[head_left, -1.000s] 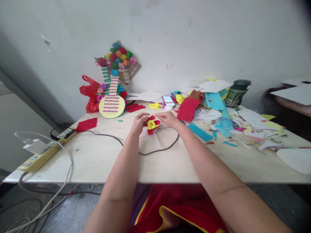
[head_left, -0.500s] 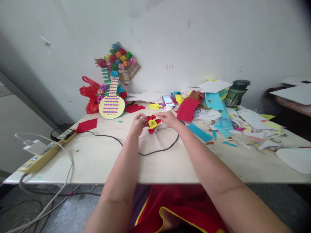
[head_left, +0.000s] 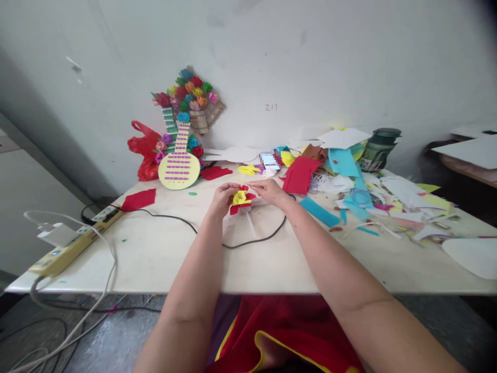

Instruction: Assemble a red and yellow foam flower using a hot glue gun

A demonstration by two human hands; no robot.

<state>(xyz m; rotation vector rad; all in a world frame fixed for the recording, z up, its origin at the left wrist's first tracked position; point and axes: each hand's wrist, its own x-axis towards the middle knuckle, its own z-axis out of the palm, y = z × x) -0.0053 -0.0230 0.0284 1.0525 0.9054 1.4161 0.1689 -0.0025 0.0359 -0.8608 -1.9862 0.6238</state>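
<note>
Between my hands, just above the tabletop, is a small paper flower (head_left: 241,198) with a yellow centre and red petals. My left hand (head_left: 225,198) is closed on its left edge with the fingertips. On the far right side, my right hand (head_left: 268,190) has its fingers pinched together at the red petals; whether it grips a petal or something small there is hidden. Below the flower, a translucent white stick-like piece (head_left: 250,224) points toward me; what it belongs to cannot be made out. A black cord (head_left: 254,241) loops around on the table under my hands.
A yellow power strip (head_left: 81,241) with a white plug lies at left. A paper guitar-shaped craft (head_left: 179,171) and paper flowers (head_left: 190,93) stand by the wall. Red sheets, blue strips (head_left: 319,211), paper scraps and a green bottle (head_left: 379,150) cover the right.
The paper flower has turned and tilted in my left fingers, its yellow centre shifting slightly left. My right hand stays almost in place.
</note>
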